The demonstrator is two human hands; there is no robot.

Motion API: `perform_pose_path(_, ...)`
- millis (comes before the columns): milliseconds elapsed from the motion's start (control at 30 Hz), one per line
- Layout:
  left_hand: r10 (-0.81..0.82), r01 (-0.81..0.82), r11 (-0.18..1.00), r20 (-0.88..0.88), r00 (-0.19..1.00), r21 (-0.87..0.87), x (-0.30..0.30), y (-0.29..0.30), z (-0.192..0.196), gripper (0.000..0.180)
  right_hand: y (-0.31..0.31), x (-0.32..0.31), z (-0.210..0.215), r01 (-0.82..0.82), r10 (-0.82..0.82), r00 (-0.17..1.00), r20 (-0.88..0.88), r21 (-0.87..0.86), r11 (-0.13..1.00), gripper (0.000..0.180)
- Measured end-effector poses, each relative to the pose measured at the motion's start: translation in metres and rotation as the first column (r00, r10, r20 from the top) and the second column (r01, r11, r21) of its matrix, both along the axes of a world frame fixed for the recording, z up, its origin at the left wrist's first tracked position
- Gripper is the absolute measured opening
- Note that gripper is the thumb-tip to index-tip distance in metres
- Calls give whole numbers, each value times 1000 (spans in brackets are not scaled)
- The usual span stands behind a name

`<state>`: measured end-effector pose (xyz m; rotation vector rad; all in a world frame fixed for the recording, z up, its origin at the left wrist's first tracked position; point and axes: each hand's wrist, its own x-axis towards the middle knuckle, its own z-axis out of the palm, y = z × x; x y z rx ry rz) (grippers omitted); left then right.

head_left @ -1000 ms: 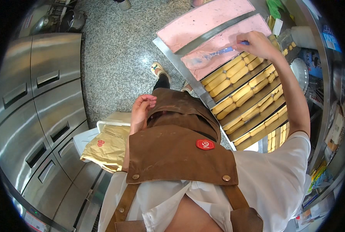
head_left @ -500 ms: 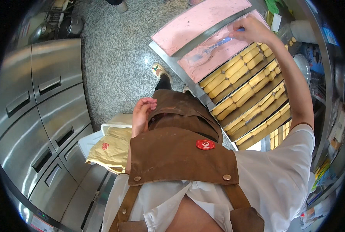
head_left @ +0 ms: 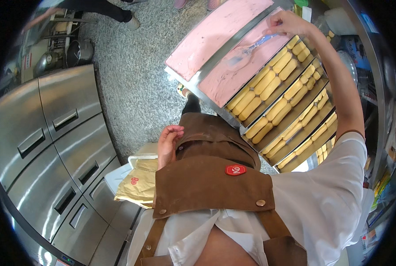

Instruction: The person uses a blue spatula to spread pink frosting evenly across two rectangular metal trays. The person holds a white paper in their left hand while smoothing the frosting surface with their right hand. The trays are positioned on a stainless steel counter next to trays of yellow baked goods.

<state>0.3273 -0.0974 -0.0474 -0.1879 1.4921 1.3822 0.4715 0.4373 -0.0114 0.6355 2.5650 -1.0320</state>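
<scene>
R arm (head_left: 340, 84) reaches fwd. & inward from the white sleeve (head_left: 335, 173), elbow slightly bent, passing alongside the trays of ladyfinger biscuits (head_left: 265, 84). R hand (head_left: 284, 23), back facing up, wrist flexed, grips the blue handle of the spatula (head_left: 261, 41) betw. thumb & fingers. Spatula slants down-L; its translucent blade is at the pink cream (head_left: 220, 86) in the nearer of 2 pink-filled trays. L hand (head_left: 168, 142) is raised just beside the brown apron (head_left: 211, 188), fingers loosely curled, w/ nothing in grasp; forearm mostly hidden. Yellow bag (head_left: 138, 187) sits near L wrist.
</scene>
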Motion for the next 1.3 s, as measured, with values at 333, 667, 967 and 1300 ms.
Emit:
perform_pose_path(333, -29, 28, 999, -22, 999, -36, 2, 14, 7, 19, 47, 10, 30, 22, -38, 982, 184, 86, 996, 49)
perform_pose_path(667, -92, 92, 993, -1, 996, -73, -2, 22, 3, 20, 79, 86, 22, 85, -82, 996, -36, 82, 993, 40)
perform_pose_path(967, -80, 78, 995, -21, 997, -62, 1, 23, 7, 19, -65, 50, 19, 20, 17, 964, -264, 136, 991, 32)
perform_pose_path(1300, -47, 46, 999, -23, 999, -17, 5, 5, 5, 18, -107, 27, 5, 4, 113, 944, -311, 354, 935, 35)
